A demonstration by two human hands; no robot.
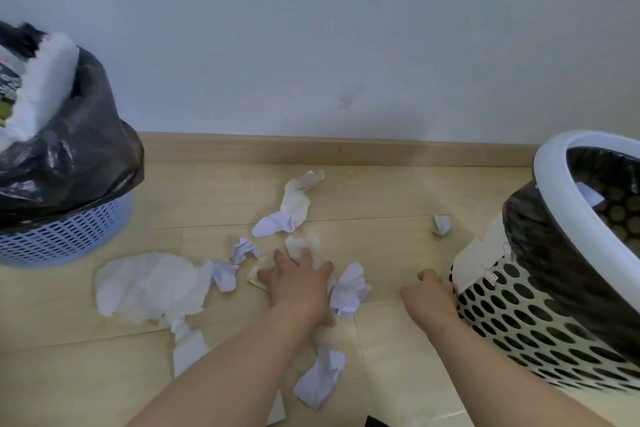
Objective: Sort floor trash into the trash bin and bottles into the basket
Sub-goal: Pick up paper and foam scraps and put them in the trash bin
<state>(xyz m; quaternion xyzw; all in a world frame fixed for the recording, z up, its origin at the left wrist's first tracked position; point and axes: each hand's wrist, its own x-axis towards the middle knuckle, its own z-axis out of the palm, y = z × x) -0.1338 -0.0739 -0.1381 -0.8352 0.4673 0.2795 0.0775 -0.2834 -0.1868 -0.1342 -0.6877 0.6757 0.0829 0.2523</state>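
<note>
Several crumpled white papers and tissues lie scattered on the wooden floor. My left hand [299,282] reaches down with fingers spread and rests on a crumpled tissue [303,248], beside a paper ball [349,289]. A large tissue [149,284] lies to its left, and a long twisted tissue [294,201] lies farther off. My right hand [429,295] is against the side of the white perforated bin [519,315] with the black liner; its fingers are hidden, so I cannot tell its grip. No bottle is in view.
A blue perforated basket [59,236] draped with a black bag and holding items stands at the left. A small paper scrap [442,225] lies near the white bin. More paper [320,380] lies between my forearms. The wall and skirting board run close behind.
</note>
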